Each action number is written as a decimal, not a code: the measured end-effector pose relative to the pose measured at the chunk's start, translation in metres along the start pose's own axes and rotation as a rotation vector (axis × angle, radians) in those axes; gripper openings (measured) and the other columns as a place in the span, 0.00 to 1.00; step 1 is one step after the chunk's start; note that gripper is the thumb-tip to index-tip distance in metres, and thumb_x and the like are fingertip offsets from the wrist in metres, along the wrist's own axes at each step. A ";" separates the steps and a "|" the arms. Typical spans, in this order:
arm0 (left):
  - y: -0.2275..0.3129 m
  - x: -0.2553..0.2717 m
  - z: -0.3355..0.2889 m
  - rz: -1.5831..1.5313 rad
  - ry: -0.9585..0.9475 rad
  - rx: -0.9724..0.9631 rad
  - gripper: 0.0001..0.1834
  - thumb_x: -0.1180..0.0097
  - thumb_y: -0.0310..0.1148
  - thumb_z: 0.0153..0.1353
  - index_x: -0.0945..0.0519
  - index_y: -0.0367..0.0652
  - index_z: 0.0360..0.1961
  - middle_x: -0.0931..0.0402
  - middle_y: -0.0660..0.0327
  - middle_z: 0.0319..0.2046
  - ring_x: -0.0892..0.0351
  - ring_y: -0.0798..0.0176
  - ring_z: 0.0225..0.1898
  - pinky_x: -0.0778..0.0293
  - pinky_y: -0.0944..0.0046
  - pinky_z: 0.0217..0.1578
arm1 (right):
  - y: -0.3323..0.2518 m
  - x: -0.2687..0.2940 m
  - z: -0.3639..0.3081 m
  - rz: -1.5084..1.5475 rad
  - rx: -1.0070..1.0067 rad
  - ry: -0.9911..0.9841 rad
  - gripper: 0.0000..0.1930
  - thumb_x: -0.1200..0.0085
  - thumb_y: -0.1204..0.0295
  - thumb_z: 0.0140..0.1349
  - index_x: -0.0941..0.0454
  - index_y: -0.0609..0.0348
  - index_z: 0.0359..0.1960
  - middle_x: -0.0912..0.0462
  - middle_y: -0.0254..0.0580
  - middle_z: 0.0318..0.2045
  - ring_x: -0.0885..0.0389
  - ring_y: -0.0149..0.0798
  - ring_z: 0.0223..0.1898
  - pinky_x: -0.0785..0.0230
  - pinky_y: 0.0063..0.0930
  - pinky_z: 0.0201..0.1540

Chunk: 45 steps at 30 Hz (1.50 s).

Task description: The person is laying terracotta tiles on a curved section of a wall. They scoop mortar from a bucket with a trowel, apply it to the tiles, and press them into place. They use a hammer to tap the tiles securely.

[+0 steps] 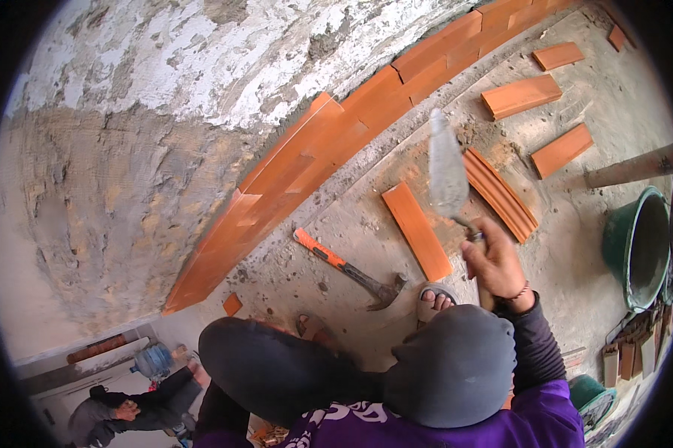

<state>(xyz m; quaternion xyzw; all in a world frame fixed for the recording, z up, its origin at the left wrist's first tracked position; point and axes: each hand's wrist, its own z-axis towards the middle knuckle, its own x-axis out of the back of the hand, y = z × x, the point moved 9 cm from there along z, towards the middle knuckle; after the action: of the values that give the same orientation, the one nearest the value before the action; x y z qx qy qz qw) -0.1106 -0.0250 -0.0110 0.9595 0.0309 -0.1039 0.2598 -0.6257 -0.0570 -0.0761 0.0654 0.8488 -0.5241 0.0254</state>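
Note:
My right hand [495, 260] is closed round the handle of a pointed trowel [447, 168], its grey blade up and away from me over the floor. Under and beside the blade lie a ribbed orange tile [501, 194] and a flat orange tile [417, 231]. A claw hammer [348, 270] with an orange and black grip rests on the floor in front of my feet. Along the wall's base runs a band of orange tiles [344, 142], with one tile [292, 142] standing above its neighbours. My left hand is out of view; only part of that sleeve shows.
Loose orange tiles [521, 96] lie at the far right, near a pole [631, 166]. A green bucket [626, 261] stands at the right, with stacked tile pieces [635, 355] below it. Bare plaster covers the wall [127, 187]. Another person [142, 403] sits at the lower left by a water bottle [152, 361].

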 end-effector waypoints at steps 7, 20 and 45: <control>-0.017 -0.018 -0.014 -0.047 0.055 0.034 0.28 0.61 0.44 0.71 0.21 0.24 0.48 0.19 0.43 0.44 0.19 0.53 0.46 0.28 0.57 0.54 | -0.007 -0.035 0.062 -0.162 0.259 -0.054 0.10 0.47 0.75 0.65 0.31 0.62 0.46 0.23 0.38 0.27 0.24 0.28 0.20 0.31 0.26 0.24; -0.030 -0.077 -0.030 -0.124 -0.154 -0.114 0.28 0.60 0.43 0.71 0.19 0.24 0.45 0.17 0.44 0.39 0.17 0.56 0.41 0.26 0.59 0.51 | 0.054 -0.058 0.031 0.725 -0.268 -0.341 0.13 0.51 0.74 0.64 0.28 0.66 0.49 0.24 0.41 0.25 0.22 0.35 0.24 0.28 0.20 0.25; 0.128 -0.132 -0.052 0.698 -1.191 -0.806 0.22 0.31 0.43 0.53 0.15 0.35 0.41 0.15 0.51 0.39 0.16 0.51 0.43 0.26 0.52 0.50 | -0.046 -0.051 -0.074 0.024 -0.266 -0.057 0.21 0.53 0.79 0.62 0.35 0.70 0.58 0.24 0.42 0.30 0.18 0.45 0.37 0.22 0.51 0.50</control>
<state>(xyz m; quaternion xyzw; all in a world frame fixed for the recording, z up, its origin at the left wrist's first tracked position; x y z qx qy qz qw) -0.2160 -0.1101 0.1240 0.5295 -0.3799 -0.4925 0.5769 -0.5800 -0.0160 0.0032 0.0567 0.9088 -0.4083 0.0644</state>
